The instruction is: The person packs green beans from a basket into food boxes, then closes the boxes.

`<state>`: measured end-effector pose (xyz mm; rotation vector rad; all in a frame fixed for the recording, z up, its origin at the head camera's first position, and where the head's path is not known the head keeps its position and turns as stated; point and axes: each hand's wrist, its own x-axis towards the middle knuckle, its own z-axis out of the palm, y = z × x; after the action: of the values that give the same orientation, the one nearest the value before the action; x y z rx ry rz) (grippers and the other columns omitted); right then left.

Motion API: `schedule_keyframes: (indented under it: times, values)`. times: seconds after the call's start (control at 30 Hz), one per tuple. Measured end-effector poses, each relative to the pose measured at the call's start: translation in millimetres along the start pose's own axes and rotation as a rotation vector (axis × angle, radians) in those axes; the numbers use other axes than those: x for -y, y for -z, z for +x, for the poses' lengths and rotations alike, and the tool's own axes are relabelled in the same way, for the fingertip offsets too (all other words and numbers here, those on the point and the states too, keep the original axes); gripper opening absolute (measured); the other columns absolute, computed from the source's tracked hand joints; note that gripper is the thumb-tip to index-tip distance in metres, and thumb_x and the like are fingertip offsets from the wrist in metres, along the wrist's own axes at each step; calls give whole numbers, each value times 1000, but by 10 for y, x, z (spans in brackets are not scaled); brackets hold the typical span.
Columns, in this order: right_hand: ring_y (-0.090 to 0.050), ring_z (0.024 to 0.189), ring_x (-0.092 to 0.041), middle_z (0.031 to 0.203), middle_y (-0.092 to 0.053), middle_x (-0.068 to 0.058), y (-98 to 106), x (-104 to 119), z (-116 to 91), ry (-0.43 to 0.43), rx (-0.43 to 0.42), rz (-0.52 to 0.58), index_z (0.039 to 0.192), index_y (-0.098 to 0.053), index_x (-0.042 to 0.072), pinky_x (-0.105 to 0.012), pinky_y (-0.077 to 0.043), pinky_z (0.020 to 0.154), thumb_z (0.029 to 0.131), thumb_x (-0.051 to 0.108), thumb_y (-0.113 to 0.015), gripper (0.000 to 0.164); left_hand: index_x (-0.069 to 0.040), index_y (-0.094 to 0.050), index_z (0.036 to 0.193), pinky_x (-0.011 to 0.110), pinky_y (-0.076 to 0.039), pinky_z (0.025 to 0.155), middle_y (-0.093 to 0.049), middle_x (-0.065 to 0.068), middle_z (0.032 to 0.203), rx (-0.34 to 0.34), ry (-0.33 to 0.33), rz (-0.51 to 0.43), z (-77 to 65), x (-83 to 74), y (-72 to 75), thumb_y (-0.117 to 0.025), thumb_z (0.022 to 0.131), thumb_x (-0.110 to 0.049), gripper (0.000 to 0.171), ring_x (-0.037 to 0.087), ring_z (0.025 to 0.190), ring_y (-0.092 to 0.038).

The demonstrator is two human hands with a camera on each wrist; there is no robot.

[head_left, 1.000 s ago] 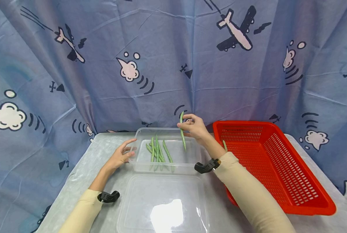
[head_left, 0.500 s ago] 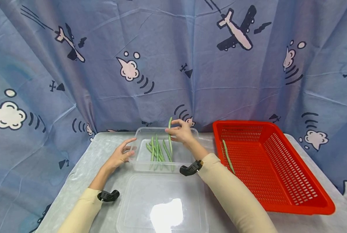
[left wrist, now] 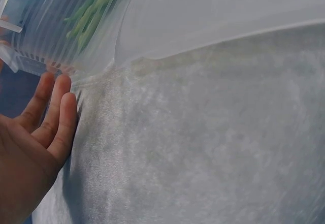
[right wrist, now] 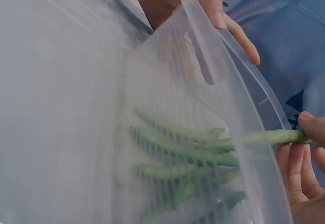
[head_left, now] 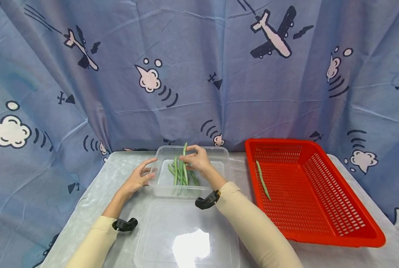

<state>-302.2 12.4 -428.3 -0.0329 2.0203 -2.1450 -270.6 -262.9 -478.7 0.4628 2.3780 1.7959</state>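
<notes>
In the head view my right hand (head_left: 197, 159) is over the clear plastic container (head_left: 216, 189), pinching a green bean (head_left: 184, 167) near its upper part between thumb and fingertips. The bean points down toward several other green beans (head_left: 175, 171) lying in the left half. Through the ribbed wall, the right wrist view shows these beans (right wrist: 167, 145) blurred, the held bean (right wrist: 277, 136) overlapping them. My left hand (head_left: 140, 177) rests at the container's left end, fingers spread and fairly straight. In the left wrist view its fingertips touch the outer wall; the thumb is hidden there.
A flat clear lid (head_left: 186, 219) lies on the pale tabletop (head_left: 99, 186) in front of the container. To the right stands a red plastic basket (head_left: 323, 186) with one green bean (head_left: 263, 180) along its left side. A blue patterned curtain (head_left: 186, 74) hangs behind.
My right hand has moved left and slightly down with the green bean, from the container's right side to above the other beans. The left hand has stayed at the container's end.
</notes>
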Motion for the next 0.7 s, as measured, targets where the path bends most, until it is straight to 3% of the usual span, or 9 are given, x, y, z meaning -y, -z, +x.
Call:
schedule_keyframes:
  times: [0.2, 0.5, 0.7]
  values:
    - [-69, 90, -33, 99, -69, -15, -69, -47, -19, -21, 6, -28, 123, -56, 1, -37, -58, 70, 89, 2, -79, 41, -9, -37, 157, 33, -49, 67, -39, 35, 147, 11, -5, 0, -1, 19, 2, -54, 104, -1, 56, 49, 135, -34]
    - [-68, 88, -34, 93, -68, -16, -67, -96, -66, -20, 33, -43, 122, -52, -10, -45, -58, 75, 89, -2, -77, 43, -10, -37, 157, 35, -49, 69, -39, 35, 147, 9, -7, -1, 10, 18, 1, -54, 104, -1, 57, 49, 133, -36]
    - [-67, 84, -31, 93, -68, -15, -56, -63, -61, -28, 42, -40, 124, -54, -11, -39, -59, 69, 88, -2, -78, 44, -10, -36, 158, 40, -49, 73, -33, 34, 152, 17, -2, 3, -9, 10, 3, -54, 105, -3, 56, 51, 138, -30]
